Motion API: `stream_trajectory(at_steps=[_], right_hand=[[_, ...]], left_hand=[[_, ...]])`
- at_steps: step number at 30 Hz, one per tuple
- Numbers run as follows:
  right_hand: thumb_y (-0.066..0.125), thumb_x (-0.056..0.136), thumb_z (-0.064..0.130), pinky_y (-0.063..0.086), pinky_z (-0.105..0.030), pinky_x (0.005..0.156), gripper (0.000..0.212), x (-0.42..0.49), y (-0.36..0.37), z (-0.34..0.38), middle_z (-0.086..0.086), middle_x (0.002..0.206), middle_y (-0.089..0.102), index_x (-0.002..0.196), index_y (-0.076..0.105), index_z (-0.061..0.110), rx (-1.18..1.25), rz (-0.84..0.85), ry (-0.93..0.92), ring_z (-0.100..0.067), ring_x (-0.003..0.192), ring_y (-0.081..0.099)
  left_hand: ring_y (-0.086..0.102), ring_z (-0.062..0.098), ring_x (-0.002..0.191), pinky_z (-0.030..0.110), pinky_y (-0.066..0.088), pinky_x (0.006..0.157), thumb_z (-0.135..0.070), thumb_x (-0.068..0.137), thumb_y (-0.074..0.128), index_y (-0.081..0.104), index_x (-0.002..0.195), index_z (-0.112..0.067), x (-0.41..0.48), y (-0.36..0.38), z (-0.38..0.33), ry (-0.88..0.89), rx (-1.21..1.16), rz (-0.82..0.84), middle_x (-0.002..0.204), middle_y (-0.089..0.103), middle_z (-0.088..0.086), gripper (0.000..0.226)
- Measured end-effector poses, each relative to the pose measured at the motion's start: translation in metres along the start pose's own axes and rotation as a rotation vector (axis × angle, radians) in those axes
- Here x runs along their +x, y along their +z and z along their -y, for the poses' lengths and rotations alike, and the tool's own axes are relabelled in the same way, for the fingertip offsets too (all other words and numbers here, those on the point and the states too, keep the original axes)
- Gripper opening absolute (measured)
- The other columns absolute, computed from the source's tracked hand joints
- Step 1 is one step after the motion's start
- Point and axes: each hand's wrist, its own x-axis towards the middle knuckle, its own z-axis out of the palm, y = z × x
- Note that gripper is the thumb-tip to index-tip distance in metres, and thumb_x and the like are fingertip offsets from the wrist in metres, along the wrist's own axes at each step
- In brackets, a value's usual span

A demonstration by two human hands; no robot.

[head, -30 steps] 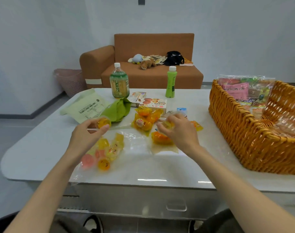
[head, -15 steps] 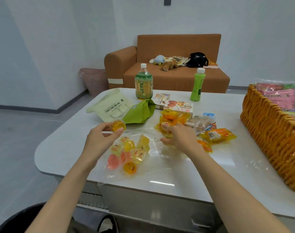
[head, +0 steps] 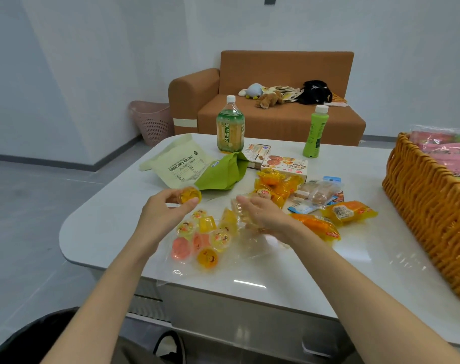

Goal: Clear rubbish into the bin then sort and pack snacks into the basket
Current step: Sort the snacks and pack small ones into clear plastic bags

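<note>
One jelly cup [head: 189, 195] sits pinched in the left hand [head: 160, 218], right hand [head: 265, 219] resting loose-fingered on the clear bag [head: 252, 252]; sorting appears underway, bagging the cup likely next.

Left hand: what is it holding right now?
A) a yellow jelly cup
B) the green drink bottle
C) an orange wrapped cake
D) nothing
A: the left hand grips a small yellow jelly cup, held up just in front of the green pouch.
</note>
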Motion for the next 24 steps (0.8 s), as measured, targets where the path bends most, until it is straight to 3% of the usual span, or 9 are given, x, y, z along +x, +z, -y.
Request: stream_trajectory(at_steps=[2, 4, 8, 11, 13, 16, 18, 21, 24], right_hand=[[0.053, 0.097, 0.041, 0.050, -0.035, 0.078, 0.036, 0.003, 0.010, 0.000, -0.022, 0.121, 0.058, 0.121, 0.056, 0.014, 0.225, 0.093, 0.039, -0.022, 0.094, 0.060], [0.047, 0.102, 0.027, 0.049, -0.036, 0.085, 0.037, 0.003, 0.017, 0.003, -0.014, 0.127, 0.058, 0.136, 0.047, 0.012, 0.326, 0.149, 0.057, -0.027, 0.113, 0.059], [0.039, 0.103, 0.017, 0.044, -0.038, 0.099, 0.041, -0.005, 0.018, 0.001, -0.012, 0.143, 0.045, 0.143, 0.034, 0.020, 0.211, 0.252, 0.074, -0.028, 0.131, 0.045], [0.037, 0.104, 0.027, 0.046, -0.026, 0.084, 0.044, -0.007, 0.014, -0.009, -0.004, 0.137, 0.039, 0.145, 0.021, 0.024, -0.048, 0.256, 0.049, -0.017, 0.114, 0.046], [0.045, 0.101, 0.031, 0.045, -0.022, 0.072, 0.038, -0.005, 0.013, -0.016, -0.003, 0.126, 0.048, 0.137, 0.037, 0.019, -0.157, 0.098, -0.008, -0.011, 0.095, 0.051], [0.058, 0.096, 0.023, 0.047, -0.021, 0.058, 0.030, -0.001, 0.012, -0.023, 0.000, 0.103, 0.064, 0.124, 0.060, 0.012, -0.133, -0.078, -0.084, -0.011, 0.075, 0.058], [0.057, 0.096, 0.019, 0.049, -0.024, 0.054, 0.029, -0.004, 0.009, -0.022, 0.002, 0.085, 0.066, 0.123, 0.063, 0.011, -0.059, -0.019, -0.051, -0.010, 0.061, 0.058], [0.053, 0.098, 0.015, 0.058, -0.025, 0.062, 0.035, -0.009, -0.001, -0.016, -0.004, 0.099, 0.065, 0.133, 0.054, 0.009, 0.012, 0.108, 0.061, -0.014, 0.070, 0.061], [0.055, 0.097, 0.015, 0.057, -0.023, 0.065, 0.034, -0.012, -0.016, -0.007, -0.004, 0.097, 0.064, 0.129, 0.057, 0.006, 0.016, -0.108, -0.034, -0.014, 0.074, 0.059]], left_hand=[[0.055, -0.002, 0.081, 0.014, 0.039, 0.063, -0.031, 0.084, 0.072, 0.061, 0.104, -0.023, 0.000, -0.001, 0.000, 0.002, 0.007, -0.001, 0.098, 0.060, -0.009, 0.024], [0.055, -0.002, 0.080, 0.013, 0.039, 0.060, -0.030, 0.084, 0.072, 0.062, 0.103, -0.023, 0.001, -0.002, 0.000, 0.003, 0.000, -0.009, 0.098, 0.060, -0.009, 0.023], [0.056, -0.001, 0.078, 0.006, 0.041, 0.050, -0.029, 0.084, 0.072, 0.062, 0.103, -0.022, 0.004, -0.001, 0.000, 0.015, -0.007, -0.009, 0.098, 0.059, -0.008, 0.022], [0.058, 0.002, 0.079, 0.014, 0.044, 0.060, -0.029, 0.084, 0.072, 0.062, 0.101, -0.024, 0.005, 0.003, -0.001, 0.024, -0.012, 0.004, 0.097, 0.061, -0.008, 0.021], [0.061, 0.008, 0.084, 0.020, 0.048, 0.071, -0.030, 0.083, 0.073, 0.063, 0.100, -0.025, 0.006, 0.005, 0.000, 0.024, -0.012, 0.015, 0.098, 0.062, -0.007, 0.021], [0.062, 0.014, 0.097, 0.033, 0.051, 0.087, -0.031, 0.081, 0.074, 0.065, 0.102, -0.024, 0.008, 0.007, 0.005, 0.003, 0.009, 0.030, 0.101, 0.064, -0.005, 0.024], [0.062, 0.016, 0.100, 0.033, 0.050, 0.084, -0.032, 0.081, 0.075, 0.066, 0.104, -0.024, 0.009, 0.008, 0.006, -0.007, 0.018, 0.053, 0.103, 0.064, -0.004, 0.027], [0.063, 0.014, 0.092, 0.024, 0.045, 0.066, -0.032, 0.080, 0.076, 0.067, 0.108, -0.025, 0.006, 0.012, 0.003, 0.005, 0.026, 0.083, 0.105, 0.065, -0.005, 0.030], [0.066, 0.010, 0.091, 0.023, 0.051, 0.068, -0.029, 0.075, 0.081, 0.068, 0.109, -0.024, 0.002, 0.018, -0.003, 0.037, 0.012, 0.075, 0.102, 0.068, -0.008, 0.037]])
